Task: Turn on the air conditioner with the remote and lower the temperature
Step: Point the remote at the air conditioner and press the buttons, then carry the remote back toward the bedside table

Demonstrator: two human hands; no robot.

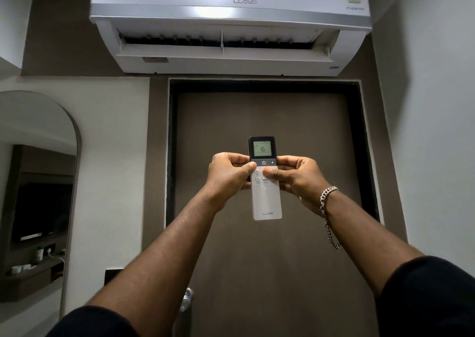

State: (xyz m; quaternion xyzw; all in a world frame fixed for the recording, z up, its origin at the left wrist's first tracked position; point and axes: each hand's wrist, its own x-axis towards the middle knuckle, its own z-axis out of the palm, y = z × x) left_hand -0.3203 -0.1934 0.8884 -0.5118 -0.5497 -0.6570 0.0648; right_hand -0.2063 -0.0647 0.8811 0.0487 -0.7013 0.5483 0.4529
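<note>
A white air conditioner hangs high on the wall above a door, its flap open and its front display reading 16. I hold a white remote upright at arm's length, pointed up towards the unit. Its small screen at the top also reads 16. My left hand grips the remote's left side, thumb resting on the button area. My right hand grips the right side, thumb lying across the buttons below the power and plus keys. A chain bracelet hangs from my right wrist.
A brown door in a dark frame fills the wall behind the remote, with a metal handle low down. An arched mirror on the left wall reflects a shelf with small items. A white wall runs along the right.
</note>
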